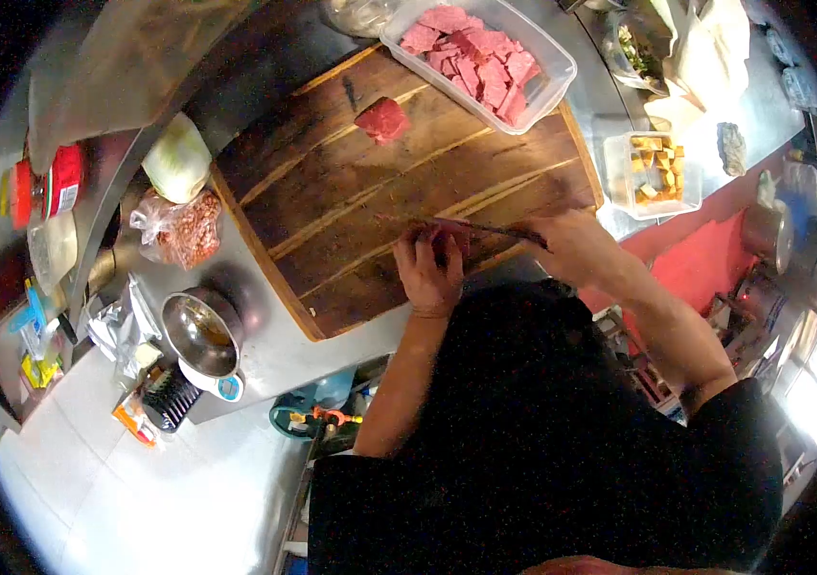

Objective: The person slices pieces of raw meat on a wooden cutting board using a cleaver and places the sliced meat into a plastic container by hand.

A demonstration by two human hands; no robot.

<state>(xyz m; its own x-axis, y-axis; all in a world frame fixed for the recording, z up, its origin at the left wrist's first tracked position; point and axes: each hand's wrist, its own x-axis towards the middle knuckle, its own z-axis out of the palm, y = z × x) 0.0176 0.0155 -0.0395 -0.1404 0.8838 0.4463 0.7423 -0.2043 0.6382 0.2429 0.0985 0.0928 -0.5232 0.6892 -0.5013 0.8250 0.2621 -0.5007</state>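
On a large wooden cutting board [332,206], my left hand [427,273] presses with curled fingers on a piece of red meat [456,235] near the board's front edge. My right hand [562,246] is closed round the handle of a knife [490,228], whose blade points left and lies at the meat, close to my left fingers. Another chunk of raw meat [382,121] lies apart, higher on the board. At the board's far edge, a clear plastic container [559,69] holds several pink-red slices of meat [490,67].
A container of yellow cubes [657,177] stands at the right. On the left are a pale cabbage-like vegetable [177,158], a bag of reddish grains [188,230], a metal bowl [199,331] on a white scale [226,387], and a red-lidded jar [63,182].
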